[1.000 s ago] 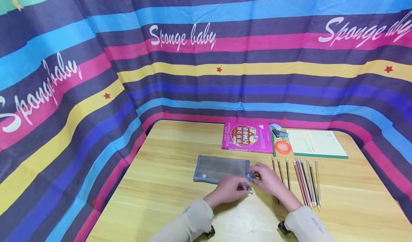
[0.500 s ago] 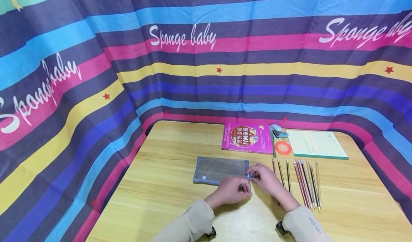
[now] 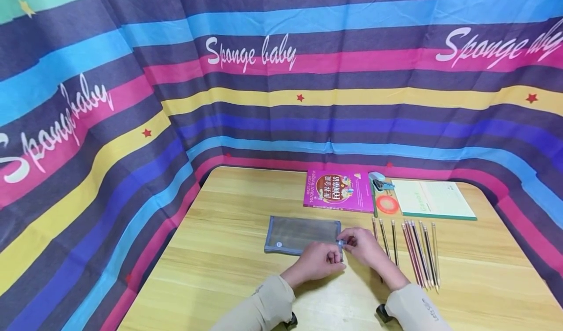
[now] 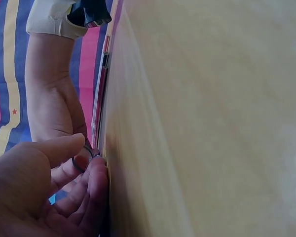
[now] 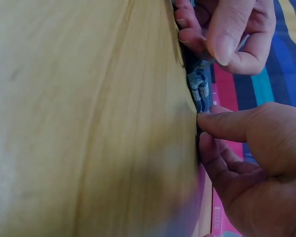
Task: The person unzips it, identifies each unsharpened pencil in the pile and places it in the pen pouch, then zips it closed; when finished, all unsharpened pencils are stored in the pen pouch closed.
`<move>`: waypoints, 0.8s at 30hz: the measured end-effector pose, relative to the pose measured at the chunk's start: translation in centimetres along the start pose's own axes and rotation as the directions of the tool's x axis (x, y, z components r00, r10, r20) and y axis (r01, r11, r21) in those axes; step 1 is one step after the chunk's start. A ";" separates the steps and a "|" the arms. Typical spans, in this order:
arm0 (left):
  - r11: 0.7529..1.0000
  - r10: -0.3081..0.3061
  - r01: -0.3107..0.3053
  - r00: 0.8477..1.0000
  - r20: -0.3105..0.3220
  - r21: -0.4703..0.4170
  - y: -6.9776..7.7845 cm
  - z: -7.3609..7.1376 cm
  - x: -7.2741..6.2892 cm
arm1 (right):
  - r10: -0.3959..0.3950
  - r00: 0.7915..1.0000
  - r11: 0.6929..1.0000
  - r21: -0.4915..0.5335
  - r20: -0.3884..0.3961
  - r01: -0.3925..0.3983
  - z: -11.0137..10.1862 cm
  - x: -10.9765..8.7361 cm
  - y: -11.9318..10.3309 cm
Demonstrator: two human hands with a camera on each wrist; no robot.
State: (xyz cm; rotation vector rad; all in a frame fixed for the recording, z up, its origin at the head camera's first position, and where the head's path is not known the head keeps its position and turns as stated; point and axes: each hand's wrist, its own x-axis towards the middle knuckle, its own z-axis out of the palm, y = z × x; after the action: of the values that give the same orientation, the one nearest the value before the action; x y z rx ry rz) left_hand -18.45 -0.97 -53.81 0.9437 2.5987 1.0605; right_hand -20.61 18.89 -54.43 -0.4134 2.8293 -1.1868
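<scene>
A mesh pencil pouch (image 3: 303, 234) with grey-blue edging lies flat on the table. My left hand (image 3: 317, 262) is at its near right corner, pinching the zipper pull. In the left wrist view, a dark ring (image 4: 78, 164) on the pull shows between thumb and fingers. My right hand (image 3: 362, 245) pinches the pouch's right end beside the zipper. From the right wrist, the bunched blue-grey zipper end (image 5: 200, 86) shows between the two hands. Its right thumb and forefinger meet at the fabric edge. Part of the pouch's near edge is hidden behind the left hand.
Several pencils (image 3: 415, 253) lie right of the right hand, some partly under that forearm. Farther back are a purple book (image 3: 338, 191), a small light-blue stapler (image 3: 377, 177), an orange-red ring-shaped item (image 3: 388, 204) and a pale notebook (image 3: 433, 199). A striped curtain (image 3: 272, 121) surrounds the table.
The left hand has turned slightly and its fingers have closed in, so the ring seen earlier is covered in the head view. The right hand and pouch stay nearly in place.
</scene>
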 end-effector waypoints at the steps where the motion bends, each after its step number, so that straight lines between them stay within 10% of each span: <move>1: 1.000 0.003 -0.003 1.000 0.003 -0.010 -0.1 0.0 0.0 | 0.003 1.000 1.000 0.007 0.004 -0.003 0.0 0.0 0.0; 24: 0.991 -0.109 0.107 0.994 -0.025 -0.076 -0.8 -1.2 -1.3 | -0.012 0.999 1.000 0.000 0.045 0.012 -0.5 0.2 0.0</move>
State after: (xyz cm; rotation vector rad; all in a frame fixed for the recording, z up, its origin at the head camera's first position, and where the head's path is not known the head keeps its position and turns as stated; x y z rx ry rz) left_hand -18.30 -2.90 -53.53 0.7671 2.5806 1.1418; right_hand -20.87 19.16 -54.08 -0.4511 2.7930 -1.1647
